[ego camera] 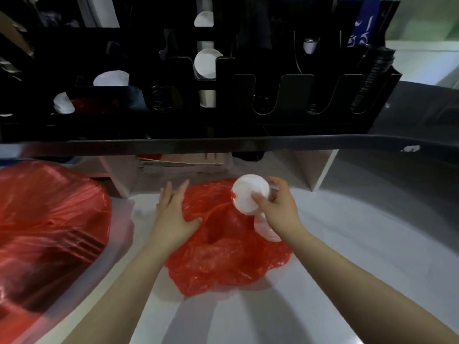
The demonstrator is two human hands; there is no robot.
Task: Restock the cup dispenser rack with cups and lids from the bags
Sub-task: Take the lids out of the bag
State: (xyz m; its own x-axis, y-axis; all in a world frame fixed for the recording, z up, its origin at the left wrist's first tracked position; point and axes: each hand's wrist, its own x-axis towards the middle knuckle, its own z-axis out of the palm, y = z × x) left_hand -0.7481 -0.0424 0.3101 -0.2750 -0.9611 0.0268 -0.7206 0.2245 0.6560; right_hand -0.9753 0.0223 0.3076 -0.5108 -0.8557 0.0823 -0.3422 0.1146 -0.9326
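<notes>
Right-hand grip (278, 207) pinches white cups (250, 197) from red bag (228, 256); flat left hand (173, 214) steadies it; rack (223, 120) slots mostly unfilled.

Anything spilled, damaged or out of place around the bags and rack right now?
Nothing spilled or damaged. The black dispenser rack has several empty slots. The right hand grips white cups over the crumpled red plastic bag, which the left hand presses flat.

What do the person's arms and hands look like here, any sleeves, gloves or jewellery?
Both forearms are bare as far as the frame shows, with no sleeves in view. The left hand and right hand wear no gloves; no watch, ring or bracelet shows.
</notes>
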